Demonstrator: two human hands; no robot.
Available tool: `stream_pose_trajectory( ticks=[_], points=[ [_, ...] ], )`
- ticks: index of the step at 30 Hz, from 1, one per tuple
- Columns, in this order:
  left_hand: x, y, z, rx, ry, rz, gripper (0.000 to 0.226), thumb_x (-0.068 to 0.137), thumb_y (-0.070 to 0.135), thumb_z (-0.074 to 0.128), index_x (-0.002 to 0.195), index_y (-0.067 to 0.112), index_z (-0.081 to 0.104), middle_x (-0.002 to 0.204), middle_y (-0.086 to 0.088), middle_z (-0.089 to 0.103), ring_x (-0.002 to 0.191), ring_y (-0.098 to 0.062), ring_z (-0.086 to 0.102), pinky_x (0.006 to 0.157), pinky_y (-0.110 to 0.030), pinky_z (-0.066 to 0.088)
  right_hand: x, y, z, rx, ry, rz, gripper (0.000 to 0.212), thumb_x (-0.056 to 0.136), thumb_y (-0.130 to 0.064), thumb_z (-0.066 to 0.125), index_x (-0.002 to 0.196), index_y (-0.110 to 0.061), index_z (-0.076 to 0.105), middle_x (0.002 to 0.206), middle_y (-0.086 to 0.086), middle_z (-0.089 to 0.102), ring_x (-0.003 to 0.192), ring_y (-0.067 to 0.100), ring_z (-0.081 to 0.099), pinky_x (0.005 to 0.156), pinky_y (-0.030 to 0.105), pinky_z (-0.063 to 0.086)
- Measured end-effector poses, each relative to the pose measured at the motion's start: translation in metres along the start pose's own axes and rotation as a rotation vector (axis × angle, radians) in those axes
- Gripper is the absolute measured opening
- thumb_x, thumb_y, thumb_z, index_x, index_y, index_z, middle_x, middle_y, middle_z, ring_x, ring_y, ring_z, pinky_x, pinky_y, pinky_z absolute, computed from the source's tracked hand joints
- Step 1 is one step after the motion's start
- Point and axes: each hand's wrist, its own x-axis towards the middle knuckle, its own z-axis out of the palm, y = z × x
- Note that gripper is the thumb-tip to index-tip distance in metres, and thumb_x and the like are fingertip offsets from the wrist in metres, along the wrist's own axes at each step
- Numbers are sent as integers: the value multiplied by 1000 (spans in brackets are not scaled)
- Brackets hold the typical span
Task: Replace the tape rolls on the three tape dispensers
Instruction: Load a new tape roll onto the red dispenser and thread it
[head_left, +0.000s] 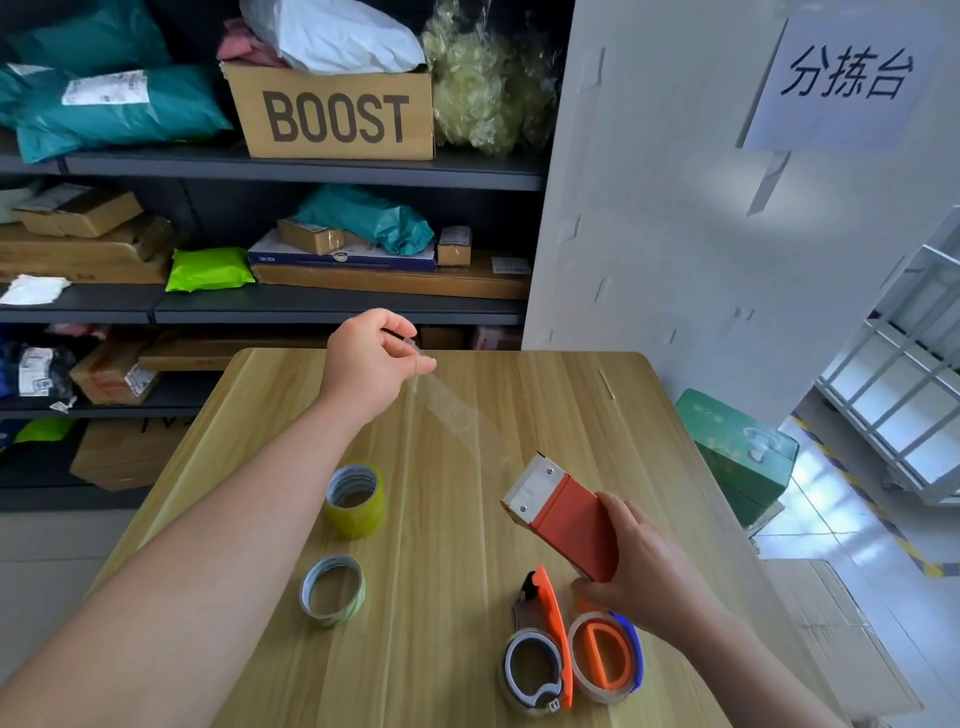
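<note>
two tape rolls (355, 499) (332, 590) on table (467, 675) left of centre, one behind the other, two dispensers (537, 660) (607, 656) side by side at near right, third dispenser (563, 512) above them, shelving (260, 171) behind table

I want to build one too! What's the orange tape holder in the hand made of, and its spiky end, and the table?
The orange tape dispenser has a smooth, matte body, which could be plastic or painted metal. Its toothed blade plate is silvery and held by screws, so probably metal. The table shows pale wood grain with a smooth sheen, likely laminate or varnished wood.
</note>
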Motion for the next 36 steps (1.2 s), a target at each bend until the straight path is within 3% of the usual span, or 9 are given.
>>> stream_pose_trajectory(
  ticks=[3,8,13,17,20,25,29,33,36],
  points=[
    [-4,3,0,-88,-56,-53,35,76,18,80,103,17,58,81,-4,72,74,-19,68,70,-32,55,4,-3,1,-14,34,31,88,68,-53,73,140,-28,29,119,-8,52,97,10,54,80,20,47],
    [-11,12,6,-489,-256,-153,28,84,-1,68,107,7,54,85,-20,70,77,-27,72,75,-43,61,14,-13,3,-6,107,90,91,66,-56,75,140,-26,32,117,-5,52,98,13,57,78,25,51],
    [-21,15,16,-702,-320,-253,29,85,-3,65,109,3,51,82,-17,68,71,-23,70,72,-39,61,17,-11,2,0,150,133,97,67,-62,73,143,-22,28,119,-2,50,101,15,54,82,26,49],
    [-36,19,28,-865,-400,-325,25,85,-3,65,105,5,52,75,-14,70,67,-21,70,64,-33,60,17,-14,6,18,179,120,88,71,-63,64,140,-21,30,110,-3,46,96,13,50,81,26,48],
    [-47,20,36,-910,-439,-327,25,84,-2,66,104,6,53,75,-14,71,68,-22,70,65,-34,60,18,-18,10,65,173,116,81,73,-57,60,140,-21,31,105,-4,43,92,11,48,79,25,46],
    [-68,14,48,-938,-518,-363,32,82,9,69,109,7,52,77,-16,71,70,-24,70,78,-38,60,24,-20,15,217,165,197,72,75,-50,71,133,-19,39,106,-5,43,95,11,48,84,27,47],
    [-87,8,66,-964,-523,-427,32,81,19,71,106,11,52,64,-3,68,68,-22,70,78,-37,58,31,-21,14,326,241,283,70,69,-50,79,121,-17,46,104,-6,49,92,11,52,79,29,51],
    [-98,0,92,-942,-424,-558,36,80,25,75,105,11,53,60,3,58,60,-18,68,61,-29,55,35,-27,11,472,311,308,61,67,-48,81,105,-20,43,100,-4,51,85,20,61,71,40,57],
    [-91,-2,102,-891,-412,-600,29,78,25,78,88,11,54,58,2,55,51,-13,61,54,-24,52,37,-34,9,519,303,250,53,76,-36,78,111,-17,43,106,-4,49,93,17,57,76,34,54]
  ],
)
